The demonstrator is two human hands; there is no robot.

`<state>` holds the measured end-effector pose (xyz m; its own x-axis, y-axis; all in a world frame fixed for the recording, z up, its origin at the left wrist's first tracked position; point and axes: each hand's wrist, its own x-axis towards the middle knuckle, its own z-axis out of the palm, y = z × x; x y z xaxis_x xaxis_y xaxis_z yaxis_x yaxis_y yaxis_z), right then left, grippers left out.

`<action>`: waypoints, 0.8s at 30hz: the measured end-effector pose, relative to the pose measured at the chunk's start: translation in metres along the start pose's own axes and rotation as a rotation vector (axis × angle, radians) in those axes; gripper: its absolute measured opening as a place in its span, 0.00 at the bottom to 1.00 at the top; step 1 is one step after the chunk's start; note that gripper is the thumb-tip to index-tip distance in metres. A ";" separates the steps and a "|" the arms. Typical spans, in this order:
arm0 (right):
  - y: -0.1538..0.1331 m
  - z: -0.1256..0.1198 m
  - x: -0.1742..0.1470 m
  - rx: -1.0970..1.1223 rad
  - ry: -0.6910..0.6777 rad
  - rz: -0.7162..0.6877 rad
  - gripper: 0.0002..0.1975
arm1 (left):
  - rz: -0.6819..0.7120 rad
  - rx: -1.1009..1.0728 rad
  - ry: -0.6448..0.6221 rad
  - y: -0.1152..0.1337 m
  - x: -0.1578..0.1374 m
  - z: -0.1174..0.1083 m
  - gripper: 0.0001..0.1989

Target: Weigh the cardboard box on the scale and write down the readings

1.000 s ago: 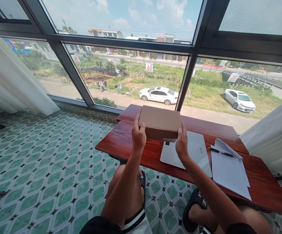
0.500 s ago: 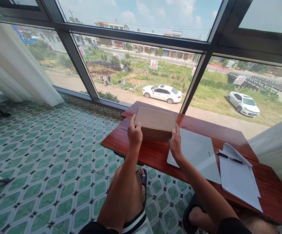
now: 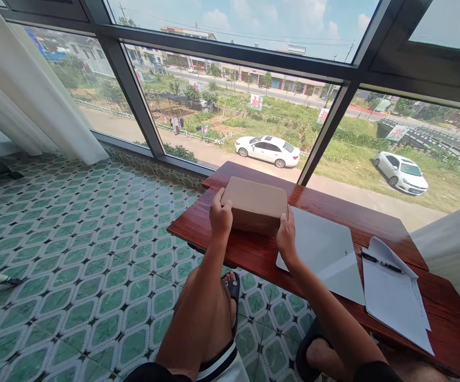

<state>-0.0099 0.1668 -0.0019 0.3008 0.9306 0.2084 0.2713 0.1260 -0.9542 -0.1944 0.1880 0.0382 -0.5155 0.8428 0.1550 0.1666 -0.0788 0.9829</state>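
Note:
A closed brown cardboard box (image 3: 257,199) is at the left part of the dark red wooden table (image 3: 198,225). My left hand (image 3: 220,213) grips its left end, thumb at the near top corner. On the opposite end my right hand (image 3: 286,232) is closed, its thumb against the near corner and its fingers along the side. Whether the box's underside touches the tabletop I cannot tell. Just right of the box lies a shut silver-grey laptop (image 3: 325,249), partly behind my right hand and forearm.
Paper sheets (image 3: 395,302) lie right of the laptop, with a black pen (image 3: 381,261) across their top. A large window (image 3: 230,114) stands behind the table. White curtains (image 3: 42,85) hang at both sides. My feet, in black sandals (image 3: 233,286), rest on green patterned tiles (image 3: 94,265).
The view has shifted slightly, moving the table and papers a little right and down in the picture. Both hands keep their hold on the box, which looks slightly lower.

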 end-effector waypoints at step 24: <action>0.008 -0.001 0.001 -0.022 -0.025 -0.048 0.39 | 0.003 0.207 -0.133 -0.018 0.011 -0.013 0.32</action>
<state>-0.0071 0.1680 -0.0089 0.2638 0.9320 0.2485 0.3051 0.1638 -0.9381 -0.2140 0.1917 0.0231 -0.4019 0.9065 0.1296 0.3435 0.0181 0.9390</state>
